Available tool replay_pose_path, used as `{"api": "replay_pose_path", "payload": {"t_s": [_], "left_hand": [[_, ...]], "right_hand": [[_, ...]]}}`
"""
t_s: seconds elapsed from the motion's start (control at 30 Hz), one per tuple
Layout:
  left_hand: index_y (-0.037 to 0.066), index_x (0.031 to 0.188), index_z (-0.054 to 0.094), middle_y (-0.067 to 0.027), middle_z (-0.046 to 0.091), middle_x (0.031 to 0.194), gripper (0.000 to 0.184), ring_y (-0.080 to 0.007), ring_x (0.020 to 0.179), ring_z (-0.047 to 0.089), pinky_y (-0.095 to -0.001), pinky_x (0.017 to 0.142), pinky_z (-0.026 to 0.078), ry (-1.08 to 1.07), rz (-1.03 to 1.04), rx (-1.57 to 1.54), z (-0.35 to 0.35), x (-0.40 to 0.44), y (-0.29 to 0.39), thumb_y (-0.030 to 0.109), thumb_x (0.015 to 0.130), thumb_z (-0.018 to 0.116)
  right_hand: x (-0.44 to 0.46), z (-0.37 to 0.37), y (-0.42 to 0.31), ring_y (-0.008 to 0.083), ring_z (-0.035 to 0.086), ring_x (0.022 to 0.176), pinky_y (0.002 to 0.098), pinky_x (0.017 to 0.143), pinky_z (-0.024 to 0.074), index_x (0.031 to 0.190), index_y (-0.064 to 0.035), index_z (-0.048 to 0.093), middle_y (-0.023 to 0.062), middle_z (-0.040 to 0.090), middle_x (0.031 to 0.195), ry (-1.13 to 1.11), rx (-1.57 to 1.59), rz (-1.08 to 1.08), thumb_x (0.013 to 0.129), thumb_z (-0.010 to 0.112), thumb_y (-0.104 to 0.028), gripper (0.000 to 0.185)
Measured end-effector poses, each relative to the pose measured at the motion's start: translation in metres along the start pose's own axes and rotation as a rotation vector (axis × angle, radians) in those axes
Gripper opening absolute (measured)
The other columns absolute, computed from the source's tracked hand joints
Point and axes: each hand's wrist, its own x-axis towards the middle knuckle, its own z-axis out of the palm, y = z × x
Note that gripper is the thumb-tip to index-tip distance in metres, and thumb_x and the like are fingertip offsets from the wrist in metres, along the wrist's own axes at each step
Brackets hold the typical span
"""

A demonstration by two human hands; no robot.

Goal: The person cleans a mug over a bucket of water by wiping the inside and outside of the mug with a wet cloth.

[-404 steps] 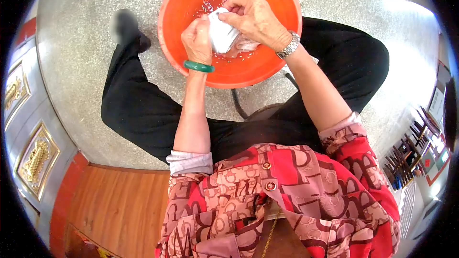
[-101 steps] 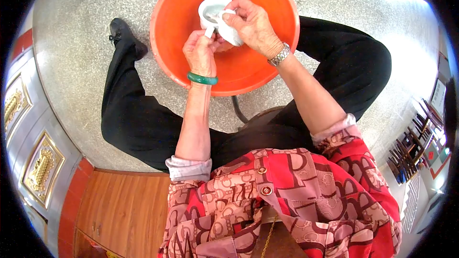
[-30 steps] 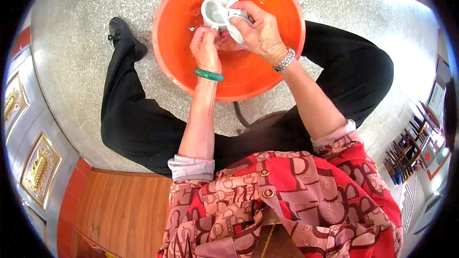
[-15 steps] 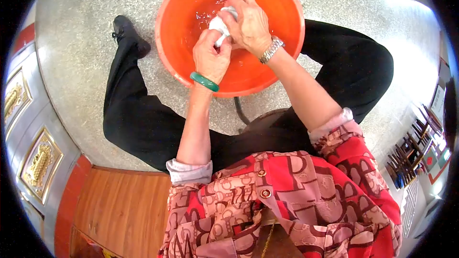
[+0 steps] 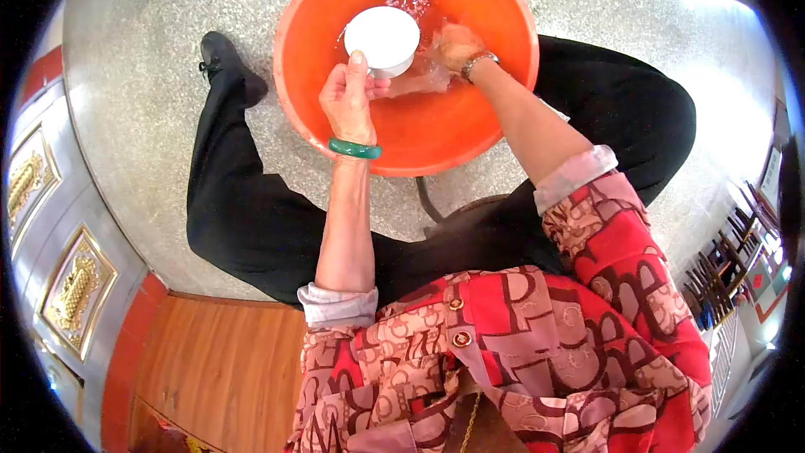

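An orange basin (image 5: pixel 293 101) with water in it stands between the person's legs. My left hand (image 5: pixel 350 105), with a green bangle at the wrist, grips a white cup (image 5: pixel 382 37) over the basin's left half, thumb near its edge. My right hand (image 5: pixel 459 46), with a metal watch, is low in the basin to the right of the cup, apart from it. Its fingers are blurred by the water, and a pale, wet cloth (image 5: pixel 425 82) lies beside and below them. Whether those fingers hold part of the cloth is unclear.
Speckled grey floor (image 5: pixel 151 117) surrounds the basin. Black-trousered legs (image 5: pixel 251 226) spread to both sides, with a dark shoe (image 5: pixel 220 54) at the left. Wooden boards (image 5: pixel 218 361) lie at the lower left, ornate metal panels (image 5: pixel 80 289) at the left edge, and stacked dark chairs (image 5: pixel 721 273) far right.
My right hand has come away from my left and moved right and down into the basin. The white cup, earlier mostly covered by hands and cloth, now shows a broad white face.
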Motion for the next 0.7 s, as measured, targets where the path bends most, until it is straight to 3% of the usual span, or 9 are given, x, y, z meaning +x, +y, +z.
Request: {"api": "replay_pose_path", "payload": {"t_s": [0.07,0.17,0.23,0.3,0.37,0.4,0.53,0.63,0.7], "left_hand": [[0.005,0.062,0.049,-0.0032,0.052,0.058,0.029,-0.014,0.049,0.055,-0.0229,0.046,0.045,0.069,-0.004,0.03,-0.002,0.003,-0.003,0.021,0.083,0.06],[0.006,0.06,0.049,-0.0031,0.053,0.057,0.03,-0.0123,0.046,0.054,-0.0226,0.042,0.044,0.117,0.011,0.055,0.0,0.007,-0.009,0.022,0.082,0.061],[0.006,0.059,0.049,-0.0033,0.053,0.058,0.03,-0.0117,0.047,0.054,-0.0237,0.042,0.045,0.164,-0.012,0.053,0.004,0.009,-0.009,0.02,0.082,0.062],[0.004,0.063,0.052,-0.0046,0.054,0.059,0.027,-0.014,0.047,0.055,-0.0253,0.042,0.047,0.162,-0.022,0.048,0.001,0.015,-0.015,0.021,0.081,0.062],[0.002,0.067,0.054,-0.0059,0.054,0.06,0.025,-0.0163,0.047,0.056,-0.0269,0.042,0.049,0.16,-0.029,0.04,0.004,0.014,-0.016,0.022,0.08,0.063],[0.002,0.065,0.054,-0.0055,0.055,0.06,0.025,-0.0146,0.046,0.055,-0.0255,0.042,0.047,0.168,-0.049,0.017,0.007,0.013,-0.014,0.02,0.08,0.063],[0.001,0.065,0.055,-0.0055,0.055,0.059,0.024,-0.0142,0.042,0.053,-0.0242,0.04,0.045,0.248,-0.192,-0.074,0.002,0.008,-0.008,0.019,0.079,0.063],[0.0,0.064,0.054,-0.0058,0.055,0.057,0.024,-0.0161,0.04,0.054,-0.0247,0.039,0.045,0.24,-0.152,0.033,-0.006,0.009,-0.01,0.017,0.078,0.063],[0.002,0.06,0.05,-0.0034,0.05,0.055,0.026,-0.0136,0.041,0.049,-0.0248,0.04,0.041,0.2,-0.064,0.148,-0.014,0.016,-0.019,0.017,0.077,0.064]], "right_hand": [[-0.003,-0.003,-0.001,0.0311,0.062,0.087,0.0395,0.075,0.0486,0.086,-0.0041,0.064,0.0183,0.063,0.088,-0.219,0.024,-0.017,0.063,0.069,-0.021,0.028],[-0.02,-0.017,-0.011,0.0238,0.062,0.075,0.0372,0.068,0.0503,0.09,-0.0054,0.061,0.0125,0.063,0.08,-0.07,1.285,0.125,0.066,0.067,-0.012,0.025],[-0.044,-0.038,-0.031,0.0179,0.06,0.076,0.038,0.064,0.0507,0.09,-0.0078,0.06,0.0081,0.062,0.084,-0.02,1.283,0.131,0.069,0.064,-0.01,0.021],[-0.07,-0.049,-0.048,0.0221,0.06,0.079,0.0393,0.067,0.0497,0.092,-0.0084,0.059,0.0108,0.06,0.089,0.044,1.33,-0.262,0.069,0.063,-0.011,0.023],[-0.076,-0.033,-0.054,0.0296,0.057,0.081,0.0404,0.071,0.0479,0.097,-0.0097,0.058,0.0151,0.056,0.091,0.317,0.754,-0.618,0.069,0.061,-0.01,0.028],[-0.086,-0.032,-0.054,0.0349,0.054,0.082,0.0409,0.074,0.0461,0.095,-0.01,0.057,0.0182,0.055,0.088,0.273,0.605,-0.561,0.068,0.06,-0.01,0.028],[-0.053,-0.018,-0.039,0.0337,0.054,0.081,0.0415,0.072,0.046,0.089,-0.0099,0.058,0.0143,0.057,0.082,0.419,0.554,-0.668,0.07,0.058,-0.009,0.019],[-0.028,-0.009,-0.013,0.0294,0.058,0.075,0.0376,0.069,0.0478,0.089,-0.0086,0.058,0.0139,0.061,0.082,0.09,0.989,-0.272,0.07,0.056,-0.004,0.02],[-0.036,-0.033,-0.024,0.0287,0.06,0.074,0.0352,0.068,0.0483,0.09,-0.0092,0.059,0.0148,0.061,0.085,0.147,0.881,-0.333,0.07,0.055,-0.004,0.021]]}}
